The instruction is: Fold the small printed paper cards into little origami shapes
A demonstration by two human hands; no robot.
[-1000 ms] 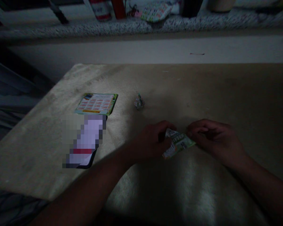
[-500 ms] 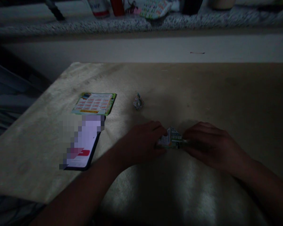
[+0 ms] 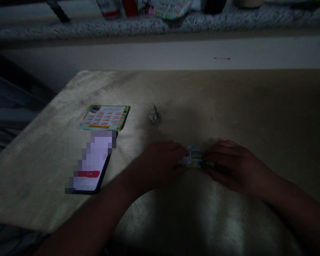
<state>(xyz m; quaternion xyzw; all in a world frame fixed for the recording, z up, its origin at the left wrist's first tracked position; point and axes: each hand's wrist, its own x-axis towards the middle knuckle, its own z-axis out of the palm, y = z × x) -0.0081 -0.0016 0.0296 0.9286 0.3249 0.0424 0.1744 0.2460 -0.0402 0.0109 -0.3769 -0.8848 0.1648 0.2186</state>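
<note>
A small printed paper (image 3: pixel 193 159), folded into a compact shape, rests on the tan table (image 3: pixel 256 106) between my hands. My left hand (image 3: pixel 160 163) pinches its left side with closed fingers. My right hand (image 3: pixel 234 165) presses and grips its right side, fingers curled over it. Part of the paper is hidden under my fingers. The light is dim.
A small folded paper piece (image 3: pixel 154 115) lies farther back on the table. A printed green-edged card (image 3: pixel 105 117) lies at the left, with a lit phone (image 3: pixel 92 163) just in front of it. A speckled ledge (image 3: pixel 149 26) with bottles and clutter runs behind the table.
The paper lay flatter and longer a second ago. My hands have drawn closer and folded it into a smaller, upright shape. The last half second shows little movement.
</note>
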